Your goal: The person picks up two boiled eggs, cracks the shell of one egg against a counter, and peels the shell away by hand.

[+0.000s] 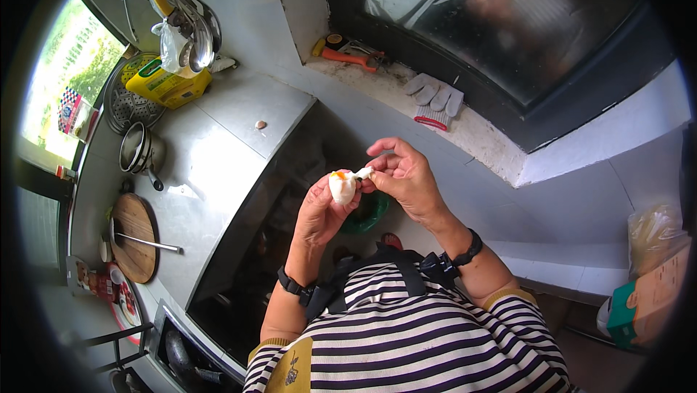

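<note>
In front of my chest, my left hand point(320, 209) holds what looks like a peeled boiled egg point(342, 190), white with an orange-yellow patch at its top. My right hand point(404, 179) is close beside it on the right, its thumb and a finger pinching a small white piece point(364, 173) at the egg's edge. Whether that piece is still joined to the egg cannot be told. Below both hands a green plastic-lined bin point(370, 216) shows, partly hidden by them. A small brownish-white piece point(261, 124) lies on the grey countertop point(218, 148), off to the left.
On the counter's left are a small pot point(155, 151), a round wooden board point(135, 235) and a yellow container point(169, 85). Hanging utensils point(199, 39) are above. The window ledge holds orange-handled pruners point(348, 58) and a work glove point(435, 99). A carton point(648, 303) stands at the lower right.
</note>
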`<state>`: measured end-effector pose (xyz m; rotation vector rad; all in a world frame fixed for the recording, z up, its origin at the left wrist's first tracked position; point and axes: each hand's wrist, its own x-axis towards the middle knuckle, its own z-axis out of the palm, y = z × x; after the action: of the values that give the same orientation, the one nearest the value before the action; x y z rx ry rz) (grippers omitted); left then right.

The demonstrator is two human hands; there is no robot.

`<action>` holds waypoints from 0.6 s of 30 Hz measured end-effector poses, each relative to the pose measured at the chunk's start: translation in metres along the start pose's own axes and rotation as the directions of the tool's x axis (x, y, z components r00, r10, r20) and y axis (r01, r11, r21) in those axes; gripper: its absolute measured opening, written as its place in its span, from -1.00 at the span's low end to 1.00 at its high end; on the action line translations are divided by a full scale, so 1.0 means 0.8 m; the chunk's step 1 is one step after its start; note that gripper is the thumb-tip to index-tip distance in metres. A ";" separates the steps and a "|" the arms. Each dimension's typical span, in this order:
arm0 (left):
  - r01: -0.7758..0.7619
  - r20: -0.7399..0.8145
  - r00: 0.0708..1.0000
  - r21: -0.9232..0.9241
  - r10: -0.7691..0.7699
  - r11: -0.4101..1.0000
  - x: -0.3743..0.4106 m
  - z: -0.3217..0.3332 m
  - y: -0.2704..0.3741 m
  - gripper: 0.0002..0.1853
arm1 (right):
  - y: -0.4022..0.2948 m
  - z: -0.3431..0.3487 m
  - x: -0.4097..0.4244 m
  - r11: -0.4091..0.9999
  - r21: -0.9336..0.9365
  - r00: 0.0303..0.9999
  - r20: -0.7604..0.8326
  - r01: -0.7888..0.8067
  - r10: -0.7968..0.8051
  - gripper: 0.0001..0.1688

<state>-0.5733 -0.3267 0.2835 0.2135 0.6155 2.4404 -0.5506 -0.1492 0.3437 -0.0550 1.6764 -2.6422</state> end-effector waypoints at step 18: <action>-0.004 0.003 1.000 -0.091 0.004 0.996 -0.001 -0.014 -0.002 -0.46 | 0.002 0.003 -0.005 0.933 -0.300 0.980 0.094 0.196 -0.176 -0.75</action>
<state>-0.5753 -0.3300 0.2729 0.1811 0.5018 2.4647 -0.5465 -0.1521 0.3430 -0.3157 2.1430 -2.4366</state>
